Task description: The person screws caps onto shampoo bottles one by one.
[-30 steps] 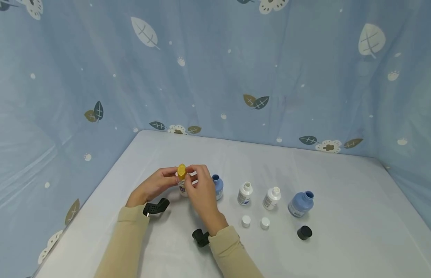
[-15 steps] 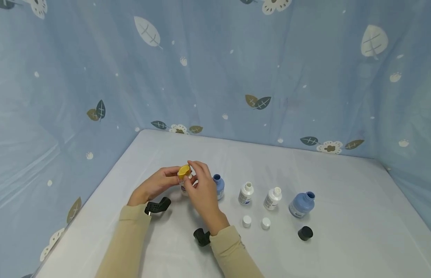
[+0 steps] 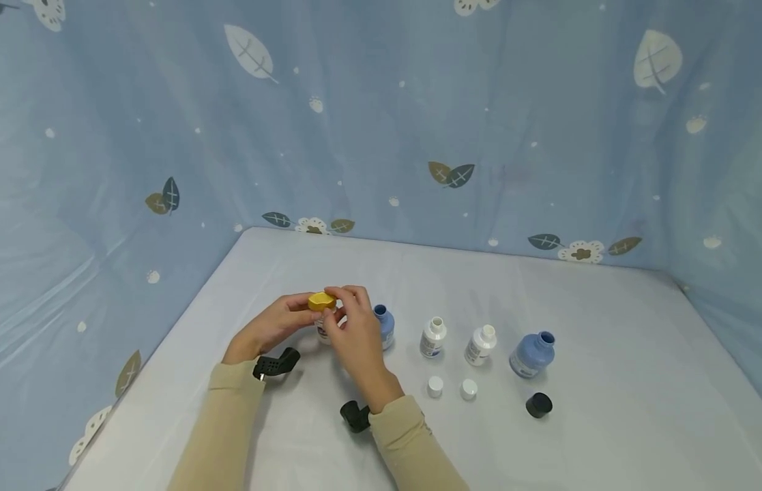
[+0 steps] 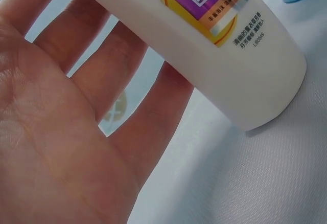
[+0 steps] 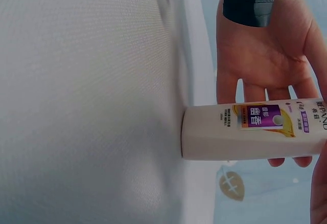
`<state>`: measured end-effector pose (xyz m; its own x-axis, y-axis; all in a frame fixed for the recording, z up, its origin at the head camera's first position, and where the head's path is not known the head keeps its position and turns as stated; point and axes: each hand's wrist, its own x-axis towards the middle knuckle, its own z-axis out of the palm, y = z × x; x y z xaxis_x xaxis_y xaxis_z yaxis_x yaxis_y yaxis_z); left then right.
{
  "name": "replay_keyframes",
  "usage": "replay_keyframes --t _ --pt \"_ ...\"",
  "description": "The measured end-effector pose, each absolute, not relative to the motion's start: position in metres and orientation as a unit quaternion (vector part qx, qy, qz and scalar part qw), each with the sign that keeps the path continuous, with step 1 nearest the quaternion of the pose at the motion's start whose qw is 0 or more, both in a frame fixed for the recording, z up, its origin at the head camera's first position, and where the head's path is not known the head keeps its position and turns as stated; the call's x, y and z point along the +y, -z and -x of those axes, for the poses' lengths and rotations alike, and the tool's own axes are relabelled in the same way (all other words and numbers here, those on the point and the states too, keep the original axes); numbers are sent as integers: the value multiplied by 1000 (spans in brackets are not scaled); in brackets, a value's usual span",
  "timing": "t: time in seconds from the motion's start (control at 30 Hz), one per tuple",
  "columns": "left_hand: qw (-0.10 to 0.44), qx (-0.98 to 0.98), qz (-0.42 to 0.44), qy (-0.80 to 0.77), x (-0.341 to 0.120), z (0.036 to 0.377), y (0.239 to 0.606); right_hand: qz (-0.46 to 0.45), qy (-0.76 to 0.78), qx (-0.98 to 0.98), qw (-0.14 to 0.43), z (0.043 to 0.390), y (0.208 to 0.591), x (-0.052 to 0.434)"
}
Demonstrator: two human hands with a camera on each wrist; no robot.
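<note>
Yellow cap (image 3: 322, 301) has spun round a bit since half a second ago, pinched in the fingers of the right hand (image 3: 357, 337). Closest loose stuff on the worktop (image 3: 479, 450): a black cap (image 3: 539, 405), then two white caps (image 3: 435, 387). Farther up, the left hand (image 3: 273, 329) has its fingers curled round the white bottle (image 5: 209, 132), base down; wrist views show its purple label (image 5: 263, 115), mostly blocked in the head view. Blue patterned curtain (image 3: 368, 136) behind.

5 bottles (image 5: 255, 132) (2 blue), 4 visible caps (image 3: 322, 301), 2 wrist cameras (image 3: 276, 364)
</note>
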<state>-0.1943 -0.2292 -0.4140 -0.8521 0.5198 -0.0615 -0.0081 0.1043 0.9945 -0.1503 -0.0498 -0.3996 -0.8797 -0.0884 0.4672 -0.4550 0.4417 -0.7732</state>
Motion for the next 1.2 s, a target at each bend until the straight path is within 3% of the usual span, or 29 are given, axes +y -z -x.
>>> replay_keyframes --t 1.2 --pt "205 709 -179 -651 -231 196 415 -166 -509 -819 208 152 402 -50"
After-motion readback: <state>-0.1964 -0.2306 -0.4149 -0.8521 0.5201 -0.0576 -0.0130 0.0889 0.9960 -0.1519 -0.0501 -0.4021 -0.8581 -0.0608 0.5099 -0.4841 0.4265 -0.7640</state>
